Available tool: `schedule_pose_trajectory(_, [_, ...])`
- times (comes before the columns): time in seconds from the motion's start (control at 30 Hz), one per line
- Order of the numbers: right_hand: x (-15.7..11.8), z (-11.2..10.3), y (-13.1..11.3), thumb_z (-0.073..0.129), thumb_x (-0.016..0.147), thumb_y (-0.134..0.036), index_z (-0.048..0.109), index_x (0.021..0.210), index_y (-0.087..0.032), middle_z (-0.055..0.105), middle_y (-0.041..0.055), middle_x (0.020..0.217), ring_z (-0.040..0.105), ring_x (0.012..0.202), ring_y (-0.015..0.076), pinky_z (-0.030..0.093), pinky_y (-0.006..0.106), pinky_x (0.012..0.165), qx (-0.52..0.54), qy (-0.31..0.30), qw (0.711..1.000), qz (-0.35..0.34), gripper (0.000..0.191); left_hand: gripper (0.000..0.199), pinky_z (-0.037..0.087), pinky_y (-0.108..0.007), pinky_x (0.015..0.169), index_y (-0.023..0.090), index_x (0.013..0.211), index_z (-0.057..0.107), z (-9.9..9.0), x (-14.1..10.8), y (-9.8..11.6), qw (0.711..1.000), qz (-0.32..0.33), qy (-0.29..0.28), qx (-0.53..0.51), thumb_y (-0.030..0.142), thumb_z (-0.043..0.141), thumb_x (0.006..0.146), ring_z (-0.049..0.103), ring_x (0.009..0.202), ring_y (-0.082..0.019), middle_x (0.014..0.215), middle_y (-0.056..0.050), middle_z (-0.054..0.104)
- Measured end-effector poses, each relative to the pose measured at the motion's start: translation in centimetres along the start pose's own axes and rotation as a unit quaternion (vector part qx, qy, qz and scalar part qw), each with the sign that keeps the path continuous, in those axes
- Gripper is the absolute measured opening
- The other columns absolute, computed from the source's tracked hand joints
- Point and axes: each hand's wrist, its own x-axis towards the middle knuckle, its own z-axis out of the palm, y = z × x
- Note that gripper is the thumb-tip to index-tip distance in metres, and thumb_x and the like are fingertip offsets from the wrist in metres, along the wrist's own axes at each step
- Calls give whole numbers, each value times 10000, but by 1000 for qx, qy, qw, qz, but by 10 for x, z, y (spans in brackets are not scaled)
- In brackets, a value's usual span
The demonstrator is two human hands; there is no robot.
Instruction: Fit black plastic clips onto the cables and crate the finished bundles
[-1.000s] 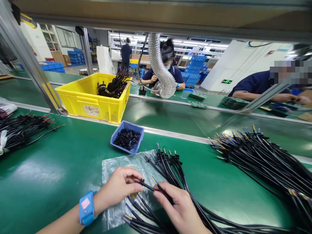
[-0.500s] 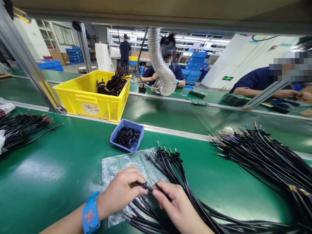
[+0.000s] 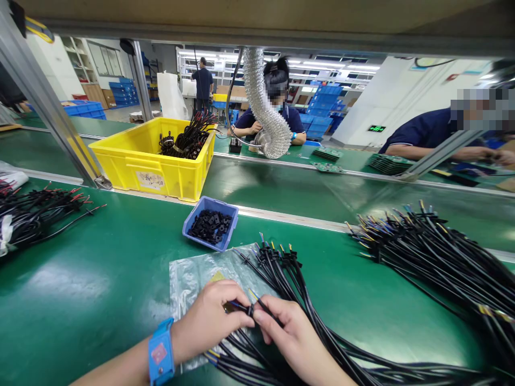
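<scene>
The left hand (image 3: 213,316) had its thumb and finger pinched on a small black part (image 3: 251,311) at a black cable (image 3: 240,305). I could not tell if the part went all the way around. The right hand (image 3: 295,332) pinched a second cable (image 3: 269,310) with a yellow and blue tip, and its fingers almost met the left ones. Both hands were over a see-through bag (image 3: 185,273), well in from the far edge of the green counter (image 3: 120,289). A blue tray (image 3: 230,230) of little black bits (image 3: 211,226) sat near that far edge, close to a yellow bin (image 3: 177,179). A big cable pile (image 3: 434,257) lay toward the counter's right end, and red-tipped wires (image 3: 36,212) lay toward its left.
</scene>
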Motion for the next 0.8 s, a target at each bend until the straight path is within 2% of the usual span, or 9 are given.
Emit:
schedule_pose_trajectory(0.23, [0,-3,0,416,860,-503,441,565,-186,438,-37,498,400,502,108,325,233,512,14,15,1000,-8,434,215,420,-202,673,173,741,675,-6,4,-1,999,-16,2,-45,67,760,574,557,721,-127,726,22,605])
schedule_pose_trajectory(0.43, [1,-1,2,418,858,-511,444,571,-184,432,-41,499,368,442,88,293,209,424,18,15,1000,6,436,216,421,-195,668,162,748,671,-8,4,-2,999,-18,-6,-48,64,757,575,551,726,-123,731,18,593])
schedule_pose_trajectory(0.57, [-1,-3,5,410,863,-498,497,614,-183,482,-35,496,398,400,89,342,204,412,-23,26,999,-5,411,275,436,-210,686,172,810,671,-12,4,-4,999,-27,-2,-43,59,746,571,547,735,-127,790,9,595])
schedule_pose_trajectory(0.63, [-2,-12,9,423,855,-496,569,700,-182,556,-14,532,461,408,110,392,212,430,-80,71,994,-22,380,348,449,-227,710,186,888,662,-15,6,-6,998,-39,18,-48,53,729,574,551,748,-130,865,-2,594])
schedule_pose_trajectory(0.67, [-3,-20,12,439,841,-505,604,766,-183,608,6,583,504,427,127,416,218,441,-115,115,986,-30,369,384,454,-237,729,194,929,652,-16,7,-8,997,-43,36,-54,51,718,579,555,772,-135,906,-9,590])
schedule_pose_trajectory(0.73, [-2,-41,19,476,796,-536,639,891,-194,693,55,746,599,516,175,467,238,477,-188,228,954,-39,391,416,458,-251,764,198,991,626,-21,9,-12,993,-44,80,-68,57,687,605,556,846,-152,967,-24,579])
schedule_pose_trajectory(0.8, [1,-61,29,486,756,-564,657,916,-213,711,83,871,661,666,234,511,269,551,-248,318,914,-35,422,380,463,-255,769,187,998,612,-26,12,-14,989,-33,122,-81,67,651,640,553,898,-164,985,-38,575])
